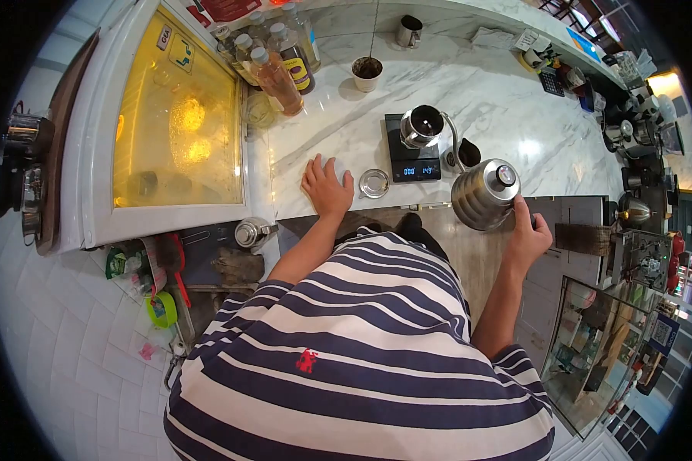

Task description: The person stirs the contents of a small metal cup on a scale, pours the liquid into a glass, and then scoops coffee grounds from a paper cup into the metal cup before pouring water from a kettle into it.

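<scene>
My right hand [529,237] is wrapped round the handle of a steel gooseneck kettle [477,198]. The kettle is at the counter's front edge, its thin spout curving up toward the rim of a metal pot [417,140] with a dark inside. That pot stands on a black digital scale [409,161] with lit digits. Whether water leaves the spout cannot be made out. My left hand [327,188] lies flat on the marble counter, fingers spread, holding nothing. Between it and the scale sits a small round glass dish or lid [374,184]. A small dark-mouthed cup [467,153] stands behind the kettle.
Several bottles [277,81] crowd the back left beside a yellow-lit glass-fronted cabinet [181,115]. A white pot with dark contents [367,73] and a metal pitcher [409,32] stand farther back. A calculator [551,84] lies at the back right. A metal vessel [252,232] sits below, left.
</scene>
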Tool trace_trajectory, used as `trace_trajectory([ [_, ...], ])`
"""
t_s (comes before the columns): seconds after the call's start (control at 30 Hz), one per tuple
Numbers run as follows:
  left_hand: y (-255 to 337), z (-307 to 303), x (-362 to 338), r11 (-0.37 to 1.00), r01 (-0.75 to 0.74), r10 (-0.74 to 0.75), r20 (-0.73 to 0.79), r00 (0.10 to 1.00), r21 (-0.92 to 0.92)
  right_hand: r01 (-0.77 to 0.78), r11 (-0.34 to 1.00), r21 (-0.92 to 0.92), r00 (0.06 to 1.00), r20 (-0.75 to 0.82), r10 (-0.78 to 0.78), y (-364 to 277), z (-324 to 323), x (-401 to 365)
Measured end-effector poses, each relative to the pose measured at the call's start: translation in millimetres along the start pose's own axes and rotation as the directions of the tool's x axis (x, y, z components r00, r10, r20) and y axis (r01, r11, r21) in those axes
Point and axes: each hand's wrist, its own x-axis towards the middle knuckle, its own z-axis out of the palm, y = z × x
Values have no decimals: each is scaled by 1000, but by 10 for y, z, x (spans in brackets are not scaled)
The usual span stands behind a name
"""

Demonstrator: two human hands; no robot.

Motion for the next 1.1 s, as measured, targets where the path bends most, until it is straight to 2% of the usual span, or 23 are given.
trace_trajectory([
  [0.6, 12, -27, 11, 1000, -1, 1, -11, 1000, -11, 21, 1000, -3, 999, 40, -21, -130, 94, 35],
  [0.8, 6, -16, 5, 1000, -2, 1, -17, 1000, -11, 47, 998, -35, 999, 24, -46, -23, 96, 49],
  [1.1, 5, -12, 6, 1000, -5, 5, -20, 1000, -21, 17, 1000, 11, 1000, -14, -17, 74, 101, -2],
])
